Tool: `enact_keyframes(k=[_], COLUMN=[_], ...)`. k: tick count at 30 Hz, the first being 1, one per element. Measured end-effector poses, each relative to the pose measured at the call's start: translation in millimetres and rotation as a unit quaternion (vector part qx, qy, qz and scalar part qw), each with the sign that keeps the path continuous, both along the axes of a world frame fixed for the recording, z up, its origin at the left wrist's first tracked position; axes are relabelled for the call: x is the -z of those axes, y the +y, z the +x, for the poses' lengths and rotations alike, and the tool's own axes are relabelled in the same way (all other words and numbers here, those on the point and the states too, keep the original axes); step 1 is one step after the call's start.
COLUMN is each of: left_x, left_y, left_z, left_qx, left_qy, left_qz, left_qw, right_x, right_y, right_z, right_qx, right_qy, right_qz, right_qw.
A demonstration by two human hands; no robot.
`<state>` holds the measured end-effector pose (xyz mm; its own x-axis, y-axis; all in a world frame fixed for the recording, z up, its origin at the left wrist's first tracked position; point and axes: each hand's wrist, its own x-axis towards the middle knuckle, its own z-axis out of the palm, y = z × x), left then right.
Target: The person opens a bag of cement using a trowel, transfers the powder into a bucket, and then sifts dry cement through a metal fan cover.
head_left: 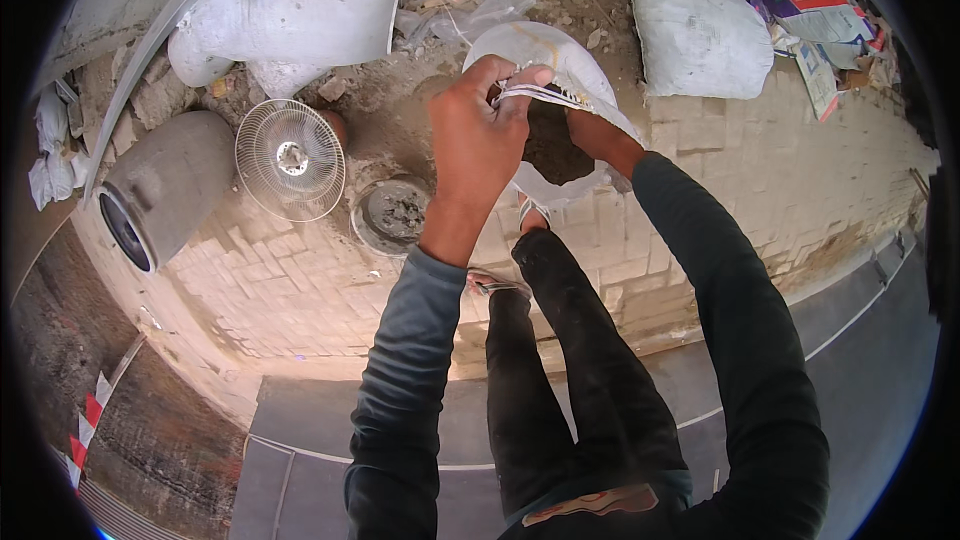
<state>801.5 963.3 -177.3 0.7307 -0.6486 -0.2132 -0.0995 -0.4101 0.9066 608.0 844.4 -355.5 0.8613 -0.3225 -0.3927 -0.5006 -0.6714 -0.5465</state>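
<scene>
A white woven sack [545, 47] stands in front of me with its mouth pulled open. Dark sand or soil [556, 152] shows inside it. My left hand [478, 135] is closed on the sack's rim, pinching the bunched edge between thumb and fingers. Into the mouth reaches my right hand [595, 137], its fingers hidden inside the sack, so what they hold cannot be seen. Left of the sack, near my left wrist, sits a round tub [362, 228] with wet grey mortar in it.
Farther left are a white wire fan guard [262, 172] and a big grey barrel-shaped container [180, 165] on its side. Filled white sacks [300, 5] line the back; another sack [700, 35] lies right, near torn packaging [825, 10]. Paving bricks [720, 190] cover the ground.
</scene>
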Motion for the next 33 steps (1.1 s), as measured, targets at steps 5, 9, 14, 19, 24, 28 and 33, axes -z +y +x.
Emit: enact_keyframes(k=[5,9,14,19,24,28,33], left_x=[4,7,11,17,4,-26,40], left_y=[-2,-6,-5,-16,0,37,161], left_z=[-9,-10,-13,-22,-10,3,23], left_qx=[-0.089,-0.104,-0.097,-0.063,0.001,0.105,-0.143], left_qy=[0.068,0.047,0.065,0.037,0.023,0.127,0.339], left_qz=[-0.032,-0.049,-0.058,-0.057,0.01,0.05,-0.046], left_qw=[0.993,0.992,0.991,0.996,1.0,0.985,0.929], right_x=[4,16,-3,30,-57,-105,-117], right_y=[10,17,40,65,53,40,24], right_z=[-11,-3,-6,-41,-23,-16,-25], right_qx=[-0.023,-0.059,0.006,0.088,0.157,0.201,0.267], right_qy=[0.135,0.148,0.236,0.21,0.226,0.229,0.183], right_qz=[0.109,0.167,0.261,0.318,0.466,0.503,0.511], right_qw=[0.985,0.973,0.936,0.92,0.841,0.809,0.796])
